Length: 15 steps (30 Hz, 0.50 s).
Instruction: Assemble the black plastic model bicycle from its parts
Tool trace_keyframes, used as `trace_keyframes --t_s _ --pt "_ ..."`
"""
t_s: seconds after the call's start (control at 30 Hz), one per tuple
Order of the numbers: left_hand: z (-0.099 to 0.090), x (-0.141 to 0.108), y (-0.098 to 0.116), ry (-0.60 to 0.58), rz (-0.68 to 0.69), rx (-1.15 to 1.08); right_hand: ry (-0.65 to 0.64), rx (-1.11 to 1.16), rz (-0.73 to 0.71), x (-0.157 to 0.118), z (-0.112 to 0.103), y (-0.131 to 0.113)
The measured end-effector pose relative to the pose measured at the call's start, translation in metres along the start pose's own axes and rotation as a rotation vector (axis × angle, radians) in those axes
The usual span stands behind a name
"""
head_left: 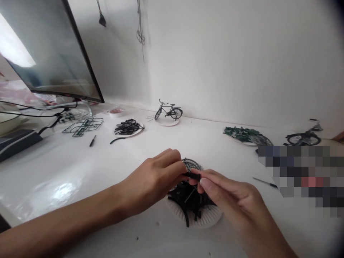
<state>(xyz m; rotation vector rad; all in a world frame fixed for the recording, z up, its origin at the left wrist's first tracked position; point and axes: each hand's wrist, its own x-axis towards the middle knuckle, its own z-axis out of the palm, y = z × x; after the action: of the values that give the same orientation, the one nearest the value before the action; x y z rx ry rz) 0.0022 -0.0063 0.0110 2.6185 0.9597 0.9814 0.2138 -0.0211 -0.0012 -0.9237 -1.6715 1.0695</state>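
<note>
My left hand (153, 179) and my right hand (228, 195) meet over a paper plate (208, 218), both pinching a small black model part (194, 176) between their fingertips. Just behind the part stands a miniature spoked bicycle wheel (191, 165), partly hidden by my fingers. Beneath my hands, a pile of black model bicycle parts (188, 200) lies on the plate. My fingers hide how the part joins the wheel, if it does.
A model bicycle (168, 113) stands on a plate at the back. Plates of black parts (128, 128) and green parts (244, 135) lie nearby, with a parts sprue (83, 126), a small screwdriver (264, 182) and a monitor (51, 50) at the far left.
</note>
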Motion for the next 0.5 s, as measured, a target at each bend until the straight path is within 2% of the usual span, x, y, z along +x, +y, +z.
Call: trace_keyframes --t_s 0.2,0.33,0.5 --pt "-0.002 -0.001 0.004 -0.029 0.072 0.080 -0.003 0.014 0.126 -0.002 -0.003 0.003" --pt "0.001 -0.002 0.006 -0.013 0.114 0.149 0.010 0.024 0.125 -0.004 -0.003 0.005" --pt "0.005 -0.001 0.003 0.056 0.153 0.171 0.174 0.045 0.243 -0.004 0.007 -0.011"
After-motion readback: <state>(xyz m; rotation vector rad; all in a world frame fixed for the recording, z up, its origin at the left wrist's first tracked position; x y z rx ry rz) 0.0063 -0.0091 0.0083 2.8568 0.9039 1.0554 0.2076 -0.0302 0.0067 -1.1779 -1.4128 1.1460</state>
